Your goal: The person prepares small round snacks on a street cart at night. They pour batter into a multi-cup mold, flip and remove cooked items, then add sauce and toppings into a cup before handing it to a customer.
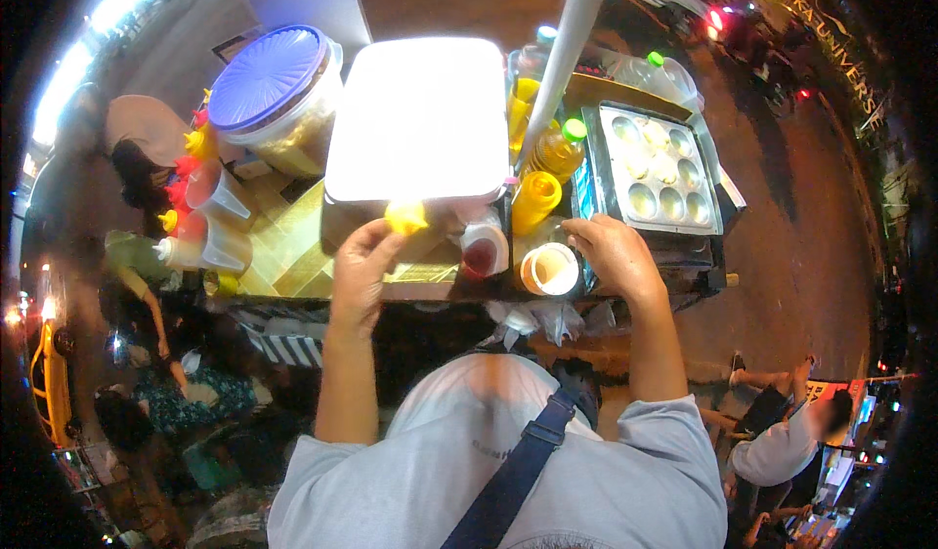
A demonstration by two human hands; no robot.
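Note:
My left hand [363, 261] pinches a yellow squeeze-bottle cap [406, 219] in front of the glaring white lid. My right hand [618, 256] has its fingers curled beside a yellow squeeze bottle [536, 202], which stands with its round top showing and no nozzle on it. Something small and clear may be at those fingertips, but I cannot make it out. Just below them is a white-rimmed orange tub [549, 269] with pale contents. A small cup with dark red contents [481, 254] sits to its left.
A white lidded box [415, 119] fills the middle of the stall. Left of it stand a blue-lidded tub [269, 78] and several squeeze bottles and plastic cups [217, 192]. An oil bottle [559, 150], a white pole [567, 56] and a round-welled pan [660, 168] are to the right.

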